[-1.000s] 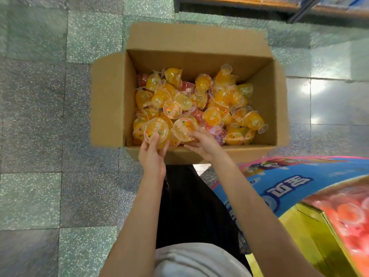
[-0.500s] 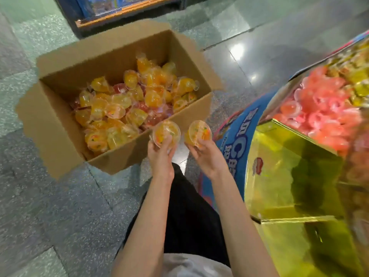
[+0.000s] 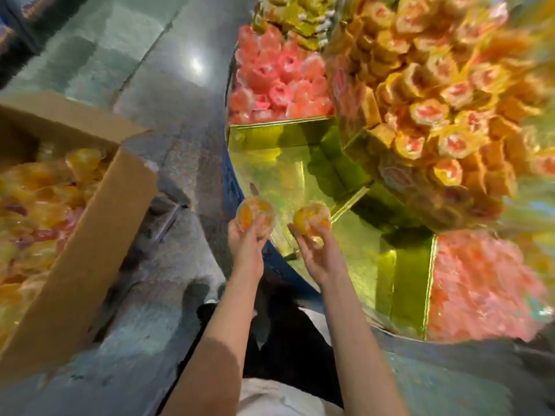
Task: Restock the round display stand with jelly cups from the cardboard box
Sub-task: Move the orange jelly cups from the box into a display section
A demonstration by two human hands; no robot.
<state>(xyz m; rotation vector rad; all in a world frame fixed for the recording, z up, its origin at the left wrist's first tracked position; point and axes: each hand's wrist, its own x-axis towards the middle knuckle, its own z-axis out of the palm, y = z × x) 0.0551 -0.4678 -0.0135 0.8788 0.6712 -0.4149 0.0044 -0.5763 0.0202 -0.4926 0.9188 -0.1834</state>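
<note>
My left hand (image 3: 246,244) holds one orange jelly cup (image 3: 254,216) at the near rim of the round display stand (image 3: 288,139). My right hand (image 3: 322,256) holds a second orange jelly cup (image 3: 310,219) over the stand's bare gold compartment (image 3: 285,172). The open cardboard box (image 3: 90,235) sits on the floor at the left with several orange jelly cups (image 3: 42,199) inside. The picture is blurred by motion.
Pink jelly cups fill the compartment (image 3: 279,82) behind the gold one and another compartment (image 3: 480,286) at the right. An upper tier (image 3: 444,94) heaped with orange-wrapped sweets overhangs the stand. Grey tiled floor (image 3: 168,85) lies between box and stand.
Both hands lifted a jelly cup out of the box and carried them rightward to the display stand. The view swung from the box to the stand.
</note>
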